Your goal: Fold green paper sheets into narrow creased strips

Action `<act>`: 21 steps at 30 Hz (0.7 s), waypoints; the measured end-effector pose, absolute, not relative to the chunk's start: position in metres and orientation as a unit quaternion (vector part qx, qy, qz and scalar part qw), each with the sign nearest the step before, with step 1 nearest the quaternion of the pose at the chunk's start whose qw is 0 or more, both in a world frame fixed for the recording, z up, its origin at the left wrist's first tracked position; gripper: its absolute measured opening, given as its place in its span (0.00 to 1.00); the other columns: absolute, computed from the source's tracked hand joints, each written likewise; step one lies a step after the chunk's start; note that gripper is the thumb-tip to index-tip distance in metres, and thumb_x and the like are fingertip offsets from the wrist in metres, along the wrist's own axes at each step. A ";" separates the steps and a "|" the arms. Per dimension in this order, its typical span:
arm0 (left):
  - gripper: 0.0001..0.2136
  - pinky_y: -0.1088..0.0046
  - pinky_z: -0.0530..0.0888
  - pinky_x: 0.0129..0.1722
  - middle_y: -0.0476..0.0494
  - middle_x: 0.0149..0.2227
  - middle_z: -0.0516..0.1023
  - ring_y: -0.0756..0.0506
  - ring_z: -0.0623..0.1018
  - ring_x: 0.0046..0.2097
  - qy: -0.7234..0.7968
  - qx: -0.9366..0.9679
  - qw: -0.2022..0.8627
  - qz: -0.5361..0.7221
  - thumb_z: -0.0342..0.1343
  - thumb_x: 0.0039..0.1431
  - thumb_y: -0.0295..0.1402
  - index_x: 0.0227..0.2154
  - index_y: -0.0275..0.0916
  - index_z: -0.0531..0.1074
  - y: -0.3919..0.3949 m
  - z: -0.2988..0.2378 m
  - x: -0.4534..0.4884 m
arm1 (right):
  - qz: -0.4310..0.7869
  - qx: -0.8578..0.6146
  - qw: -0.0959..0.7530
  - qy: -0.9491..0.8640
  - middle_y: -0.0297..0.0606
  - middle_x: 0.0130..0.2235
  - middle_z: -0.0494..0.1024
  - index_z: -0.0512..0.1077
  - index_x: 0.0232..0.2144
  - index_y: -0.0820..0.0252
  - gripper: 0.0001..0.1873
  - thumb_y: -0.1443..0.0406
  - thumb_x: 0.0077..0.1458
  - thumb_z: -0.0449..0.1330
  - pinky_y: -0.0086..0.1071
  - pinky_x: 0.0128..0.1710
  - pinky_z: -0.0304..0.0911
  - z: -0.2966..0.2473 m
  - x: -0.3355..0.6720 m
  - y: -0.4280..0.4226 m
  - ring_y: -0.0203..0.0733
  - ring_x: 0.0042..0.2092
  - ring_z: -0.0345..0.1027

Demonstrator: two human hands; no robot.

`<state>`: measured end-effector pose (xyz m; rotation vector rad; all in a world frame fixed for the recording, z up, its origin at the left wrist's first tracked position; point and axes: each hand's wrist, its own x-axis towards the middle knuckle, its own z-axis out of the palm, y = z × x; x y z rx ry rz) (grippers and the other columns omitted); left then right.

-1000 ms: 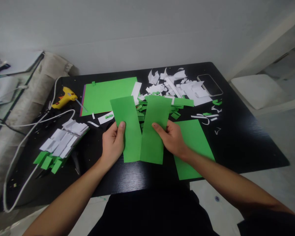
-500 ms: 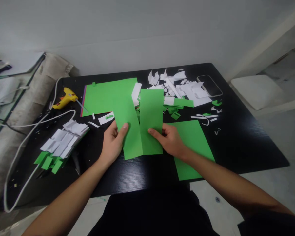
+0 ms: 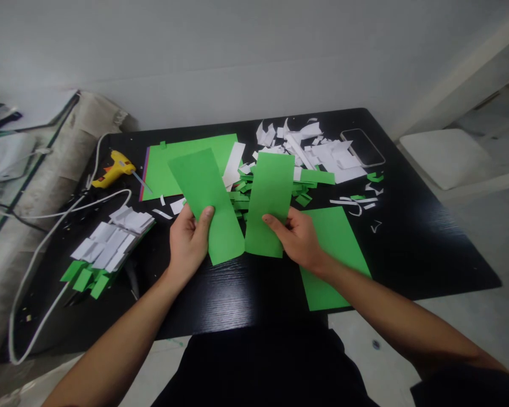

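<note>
Two green paper halves are held up over the table, meeting only at their lower inner corners; whether they are still joined there I cannot tell. My left hand [image 3: 190, 236] pinches the left green paper half [image 3: 210, 198], thumb in front and fingers behind. In my right hand [image 3: 296, 234] the right green paper half [image 3: 271, 195] is gripped the same way. The left piece leans outward, the right one stands nearly upright. Beneath my right forearm lies another green paper sheet [image 3: 339, 243]. Small green paper pieces [image 3: 241, 200] show through the gap between the halves.
On the black table [image 3: 411, 237] lie a yellow glue gun [image 3: 117, 168], a stack of green sheets [image 3: 161, 169], white paper scraps [image 3: 297, 141], a phone [image 3: 363, 148] and folded white-and-green paper pieces [image 3: 106, 243]. A white cable [image 3: 23, 288] loops at the left.
The halves have spread apart; the gap between them now runs almost to the bottom edge. My left hand has moved left and slightly up, my right hand slightly right.
</note>
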<state>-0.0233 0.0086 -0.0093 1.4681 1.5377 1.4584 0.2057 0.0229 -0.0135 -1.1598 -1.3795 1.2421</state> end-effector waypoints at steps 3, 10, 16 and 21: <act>0.17 0.66 0.79 0.43 0.41 0.44 0.85 0.43 0.83 0.43 0.573 0.551 0.264 0.546 0.60 0.66 0.46 0.47 0.37 0.77 0.010 -0.009 -0.026 | 0.495 -0.475 0.461 -0.563 0.34 0.27 0.77 0.76 0.33 0.59 0.21 0.46 0.56 0.68 0.32 0.24 0.66 -0.014 0.207 0.024 0.38 0.26 0.68; 0.18 0.63 0.78 0.47 0.39 0.46 0.84 0.42 0.82 0.45 0.574 0.550 0.266 0.546 0.59 0.66 0.46 0.49 0.37 0.77 0.011 -0.009 -0.027 | 0.487 -0.477 0.470 -0.560 0.36 0.29 0.79 0.77 0.34 0.59 0.21 0.47 0.56 0.69 0.34 0.26 0.69 -0.012 0.207 0.025 0.39 0.28 0.70; 0.17 0.65 0.78 0.44 0.40 0.44 0.84 0.43 0.82 0.43 0.587 0.553 0.251 0.536 0.60 0.66 0.46 0.47 0.37 0.77 0.011 -0.008 -0.029 | 0.482 -0.476 0.471 -0.565 0.38 0.32 0.81 0.78 0.36 0.59 0.22 0.46 0.56 0.68 0.34 0.29 0.71 -0.012 0.207 0.025 0.40 0.30 0.72; 0.16 0.66 0.78 0.43 0.41 0.43 0.84 0.43 0.82 0.42 0.589 0.551 0.254 0.534 0.60 0.66 0.46 0.46 0.39 0.78 0.010 -0.005 -0.028 | 0.484 -0.486 0.458 -0.566 0.37 0.32 0.81 0.78 0.36 0.58 0.22 0.46 0.56 0.68 0.35 0.29 0.71 -0.011 0.208 0.025 0.42 0.31 0.73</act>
